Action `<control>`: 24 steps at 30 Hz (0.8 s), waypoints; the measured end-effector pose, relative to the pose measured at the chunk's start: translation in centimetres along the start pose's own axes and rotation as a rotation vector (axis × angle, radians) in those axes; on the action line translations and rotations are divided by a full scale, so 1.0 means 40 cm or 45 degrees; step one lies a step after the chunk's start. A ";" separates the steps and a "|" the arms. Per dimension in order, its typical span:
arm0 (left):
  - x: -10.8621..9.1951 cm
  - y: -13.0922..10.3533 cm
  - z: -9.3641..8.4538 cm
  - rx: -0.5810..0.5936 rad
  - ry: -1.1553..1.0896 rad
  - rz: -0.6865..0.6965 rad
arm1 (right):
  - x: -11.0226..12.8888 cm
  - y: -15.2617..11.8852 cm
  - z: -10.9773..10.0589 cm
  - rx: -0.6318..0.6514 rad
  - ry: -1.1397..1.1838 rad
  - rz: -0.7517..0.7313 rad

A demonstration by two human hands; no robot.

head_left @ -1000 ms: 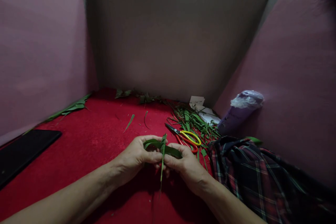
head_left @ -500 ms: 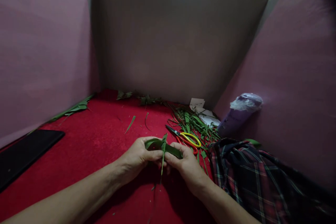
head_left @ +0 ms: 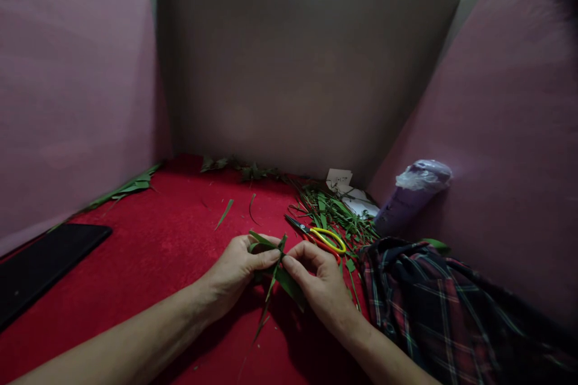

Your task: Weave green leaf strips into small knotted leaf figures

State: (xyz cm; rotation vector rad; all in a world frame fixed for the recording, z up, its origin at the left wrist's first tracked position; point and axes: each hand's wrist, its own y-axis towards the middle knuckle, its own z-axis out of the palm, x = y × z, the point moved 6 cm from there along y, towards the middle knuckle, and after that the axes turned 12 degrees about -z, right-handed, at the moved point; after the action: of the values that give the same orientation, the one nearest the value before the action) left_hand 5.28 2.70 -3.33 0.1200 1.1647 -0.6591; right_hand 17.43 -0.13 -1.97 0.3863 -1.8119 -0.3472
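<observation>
Between my two hands is a piece of folded green leaf strips, crossing one another, with a thin tail hanging down toward the red cloth. My left hand is closed on it, thumb pressed on the crossing. My right hand pinches at the same crossing from the right, thumb and forefinger together; its other fingers are curled and partly hidden. Just beyond my right hand lie scissors with one yellow and one red handle, blades pointing away to the left.
A heap of cut leaves and stems lies behind the scissors, beside white paper. Plaid cloth is at the right, near a purple plastic-topped container. A black flat object lies left on the red cloth.
The leaf strip's right end, earlier inside my right hand, now points down below it. My right fingers have shifted up to the crossing. The thin tail now slants lower left.
</observation>
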 end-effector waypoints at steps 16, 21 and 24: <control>0.000 -0.008 -0.001 -0.035 0.053 0.000 | -0.021 0.001 -0.010 -0.089 0.251 0.208; 0.015 0.000 -0.004 -0.062 0.021 -0.003 | -0.034 -0.006 0.003 -0.088 0.352 0.311; 0.021 0.006 -0.009 -0.137 0.016 -0.007 | -0.042 -0.010 0.008 -0.115 0.372 0.349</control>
State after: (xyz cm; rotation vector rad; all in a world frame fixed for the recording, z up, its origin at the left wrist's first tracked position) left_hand 5.30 2.68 -4.28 0.0301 1.2101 -0.6002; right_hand 17.58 0.27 -3.68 0.1145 -1.5320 -0.1699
